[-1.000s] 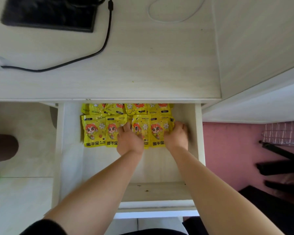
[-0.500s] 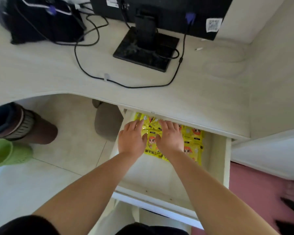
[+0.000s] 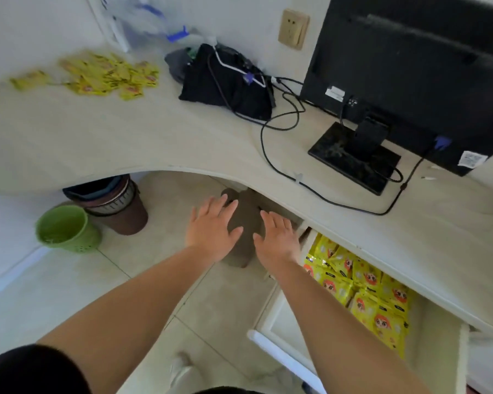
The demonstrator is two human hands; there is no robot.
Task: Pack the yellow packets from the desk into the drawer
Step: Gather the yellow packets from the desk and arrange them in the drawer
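Fingers [image 3: 212, 207] of the left hand [image 3: 208, 231] and right hand [image 3: 278, 240] are straight, slightly spread, holding nothing (both hover over the floor). Loose yellow packets [image 3: 106, 76] lie on the desk [image 3: 125, 137] at eleven o'clock, their heap running nine-to-three, nearer the left hand; the drawer [image 3: 310, 328] sits at four o'clock, part filled

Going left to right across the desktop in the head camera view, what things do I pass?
yellow packets → black bag → monitor on its stand
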